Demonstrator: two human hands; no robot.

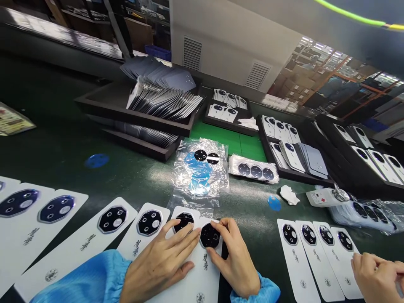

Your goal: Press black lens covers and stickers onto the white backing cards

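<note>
Several white phone back covers lie in a row along the near edge of the green belt. My left hand (160,263) lies flat on one white cover (202,275), its fingertips beside the black camera lens piece (210,235). My right hand (235,256) pinches that black octagonal lens piece against the cover, thumb and fingers around its rim. The neighbouring cover (184,219) to the left also carries a black lens piece. Both of my sleeves are blue.
A clear plastic bag (200,172) with lens pieces and blue film discs lies just beyond my hands. Dark trays (135,113) of stacked covers stand further back. Another person's hand (377,273) touches the covers (318,252) at the right. A white tape roll (328,195) lies near the right trays.
</note>
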